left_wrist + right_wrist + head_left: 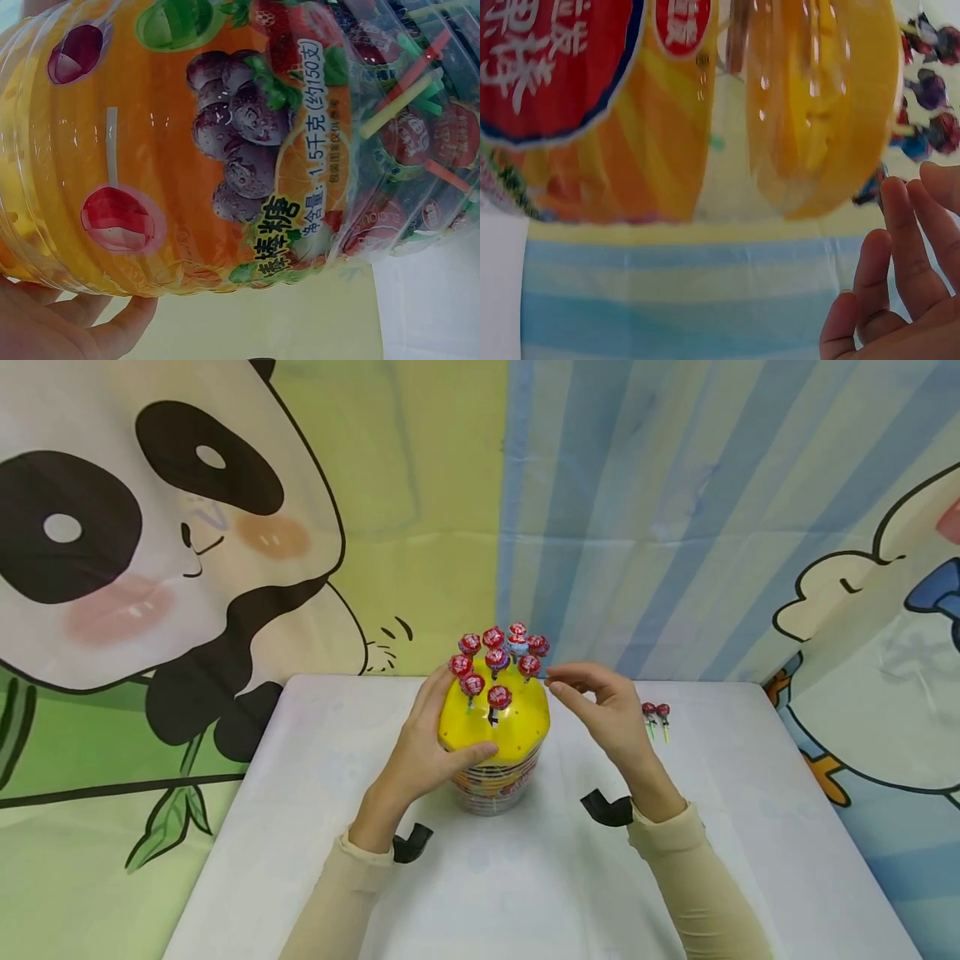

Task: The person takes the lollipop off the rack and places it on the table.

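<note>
Yellow dome lid (pixel 517 722) with tiny dots, stuck full of lollipops (pixel 498 697) in red wrappers, plus one blue-ish one up top. The clear jar (pixel 225 150) has an orange label with purple grapes, a red strawberry and green leaves. White table (pixel 315 793), cream sleeves (pixel 693 868), panda backdrop (pixel 135 527) on green beside blue stripes.

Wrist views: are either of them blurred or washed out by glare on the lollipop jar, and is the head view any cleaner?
Left wrist view: the jar fills the frame, label print sharp, small glare streaks on the plastic. Right wrist view: jar soft and out of focus, bright highlights on the yellow lid; the right hand sharper. Head view: evenly lit, lollipops clear, wide-angle bending at the edges.
</note>
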### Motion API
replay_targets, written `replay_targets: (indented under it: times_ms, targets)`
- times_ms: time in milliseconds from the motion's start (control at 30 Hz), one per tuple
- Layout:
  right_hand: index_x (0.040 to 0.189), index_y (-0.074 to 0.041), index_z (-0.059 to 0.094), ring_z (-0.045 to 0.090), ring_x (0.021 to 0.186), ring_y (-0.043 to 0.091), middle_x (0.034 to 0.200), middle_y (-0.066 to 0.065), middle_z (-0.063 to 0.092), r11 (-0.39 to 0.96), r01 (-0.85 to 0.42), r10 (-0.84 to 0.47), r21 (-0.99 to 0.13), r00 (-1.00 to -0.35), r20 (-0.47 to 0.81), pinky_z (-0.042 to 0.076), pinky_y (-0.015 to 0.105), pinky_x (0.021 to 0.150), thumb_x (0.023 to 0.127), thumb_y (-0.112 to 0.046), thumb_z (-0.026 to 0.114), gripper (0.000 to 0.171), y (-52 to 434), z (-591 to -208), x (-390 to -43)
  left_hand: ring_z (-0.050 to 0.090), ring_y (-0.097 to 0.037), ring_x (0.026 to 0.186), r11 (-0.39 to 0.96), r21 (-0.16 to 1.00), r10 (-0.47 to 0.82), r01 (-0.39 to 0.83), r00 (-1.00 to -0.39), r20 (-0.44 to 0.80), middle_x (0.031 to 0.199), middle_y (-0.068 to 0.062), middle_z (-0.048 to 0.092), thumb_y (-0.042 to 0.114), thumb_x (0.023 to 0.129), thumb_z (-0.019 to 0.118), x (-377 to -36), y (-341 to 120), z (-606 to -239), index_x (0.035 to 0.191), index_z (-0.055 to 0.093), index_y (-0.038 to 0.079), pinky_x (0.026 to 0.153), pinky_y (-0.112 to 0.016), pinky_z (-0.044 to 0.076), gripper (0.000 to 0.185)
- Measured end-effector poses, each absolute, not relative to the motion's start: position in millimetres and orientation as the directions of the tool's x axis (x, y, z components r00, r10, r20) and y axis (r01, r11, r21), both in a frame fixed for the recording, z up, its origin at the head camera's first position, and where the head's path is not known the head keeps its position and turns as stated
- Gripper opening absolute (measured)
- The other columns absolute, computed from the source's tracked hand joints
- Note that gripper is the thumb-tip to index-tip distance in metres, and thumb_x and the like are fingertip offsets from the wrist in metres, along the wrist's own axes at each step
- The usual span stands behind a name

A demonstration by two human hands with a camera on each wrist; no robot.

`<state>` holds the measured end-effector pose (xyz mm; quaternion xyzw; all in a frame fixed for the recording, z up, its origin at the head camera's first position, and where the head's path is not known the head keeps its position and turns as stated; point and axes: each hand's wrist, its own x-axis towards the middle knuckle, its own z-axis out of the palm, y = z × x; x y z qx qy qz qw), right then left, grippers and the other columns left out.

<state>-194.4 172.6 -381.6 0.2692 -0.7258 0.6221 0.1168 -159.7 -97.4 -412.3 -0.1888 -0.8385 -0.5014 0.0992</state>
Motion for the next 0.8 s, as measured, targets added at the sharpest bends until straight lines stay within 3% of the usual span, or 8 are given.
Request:
replay_targets:
  times_ms: [400,633,800]
  targets:
    - [0.109,0.001,0.074,0.055,0.091,0.022,0.1,0.012,0.07,0.086,-0.562,-0.257,-0.823,-0.81,0.527,0.042,0.033,0.082,0.091,0.009,0.066,0.021,144.3,-378.2,-193.4,0.046,-0.019,0.129,0.415,0.81,0.22,0.415,-0.909,0.353,0.161,0.016,0.016,0.057,0.076,0.081,-159.0,-97.6,-412.4,0.158,0.017,0.046,0.099,-0.046,0.048,0.105]
    - [0.105,0.01,0.07,0.055,0.089,0.02,0.097,0.018,0.069,0.11,-0.573,-0.263,-0.812,-0.804,0.532,0.042,0.038,0.082,0.089,0.014,0.064,0.018,138.6,-356.4,-180.0,0.045,-0.019,0.131,0.42,0.81,0.219,0.41,-0.911,0.348,0.161,0.016,0.015,0.056,0.077,0.081,-159.4,-97.0,-412.0,0.158,0.015,0.046,0.1,-0.046,0.048,0.105]
    - [0.106,0.007,0.072,0.054,0.091,0.019,0.098,0.016,0.069,0.113,-0.578,-0.265,-0.808,-0.802,0.536,0.042,0.033,0.083,0.09,0.013,0.064,0.019,141.6,-363.9,-186.3,0.044,-0.019,0.131,0.42,0.807,0.221,0.414,-0.91,0.352,0.161,0.016,0.015,0.056,0.077,0.08,-160.5,-96.8,-413.1,0.158,0.015,0.046,0.1,-0.046,0.048,0.104]
